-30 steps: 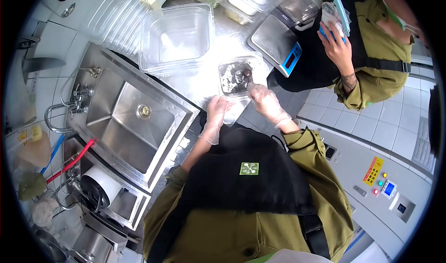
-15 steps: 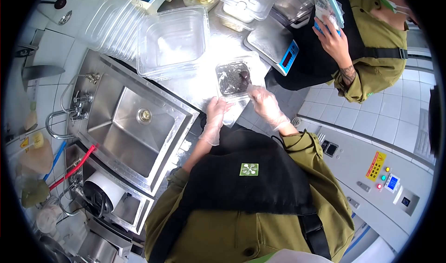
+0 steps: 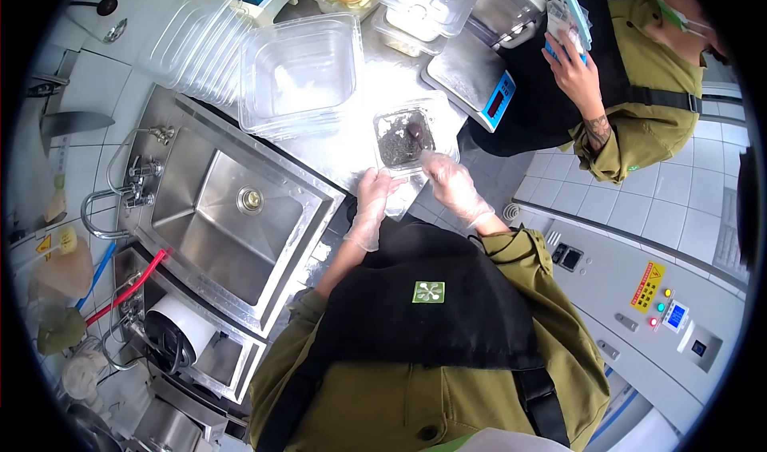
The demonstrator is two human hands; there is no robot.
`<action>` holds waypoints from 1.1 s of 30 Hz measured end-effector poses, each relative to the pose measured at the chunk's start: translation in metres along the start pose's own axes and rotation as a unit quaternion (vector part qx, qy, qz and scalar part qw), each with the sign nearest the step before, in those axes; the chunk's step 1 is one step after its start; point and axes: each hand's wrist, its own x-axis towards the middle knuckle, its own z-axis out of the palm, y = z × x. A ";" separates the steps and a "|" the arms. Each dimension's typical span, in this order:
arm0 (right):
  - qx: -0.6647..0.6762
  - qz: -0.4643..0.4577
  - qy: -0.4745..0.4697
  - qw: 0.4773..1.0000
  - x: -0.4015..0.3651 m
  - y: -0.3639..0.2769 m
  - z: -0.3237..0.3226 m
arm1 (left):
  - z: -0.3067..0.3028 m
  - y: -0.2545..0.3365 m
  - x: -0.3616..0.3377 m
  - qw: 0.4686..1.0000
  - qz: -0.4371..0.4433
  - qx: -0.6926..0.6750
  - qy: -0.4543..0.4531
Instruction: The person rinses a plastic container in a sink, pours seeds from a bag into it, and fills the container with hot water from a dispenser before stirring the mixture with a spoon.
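A clear plastic container point(image 3: 382, 153) with dark, speckled, wet-looking contents stands on the metal counter in front of me. My left hand point(image 3: 374, 193), in a thin clear glove, grips its near left corner. Above the near right edge, my gloved right hand point(image 3: 450, 182) is closed around the handle of a dark spoon point(image 3: 416, 133). The spoon's bowl rests in the dark contents; most of its handle is hidden by my fingers.
Stacked clear tubs point(image 3: 300, 73) stand at the back left, beside a steel sink point(image 3: 228, 228). A digital scale point(image 3: 470, 77) and lidded boxes point(image 3: 423, 9) lie behind the container. At the right, a co-worker's hand point(image 3: 574, 73) holds a packet.
The spoon has shifted slightly left within the container, and my right hand has moved a little left and down with it. My left hand stays at the corner.
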 end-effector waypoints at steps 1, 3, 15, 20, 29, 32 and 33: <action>-0.004 0.010 0.001 1.000 0.002 0.003 0.000 | 0.000 0.001 -0.001 1.000 -0.005 0.005 0.003; -0.025 0.021 0.005 0.999 0.011 0.004 -0.001 | 0.001 0.002 -0.001 1.000 -0.010 0.012 0.004; -0.043 0.048 -0.010 0.998 0.005 -0.001 -0.001 | -0.004 -0.006 0.002 1.000 -0.002 0.006 -0.014; -0.025 0.009 -0.008 1.000 0.013 0.007 0.004 | -0.004 -0.006 0.003 1.000 -0.011 0.019 -0.008; 0.096 0.025 -0.018 0.995 0.001 -0.033 0.002 | 0.000 0.001 -0.002 1.000 -0.003 0.003 0.003; 0.156 0.041 0.001 0.987 0.007 -0.038 0.010 | -0.002 -0.003 0.003 1.000 0.000 -0.003 0.000; 0.143 0.044 -0.002 0.989 0.007 -0.038 0.009 | -0.001 -0.003 0.002 1.000 0.004 -0.009 -0.001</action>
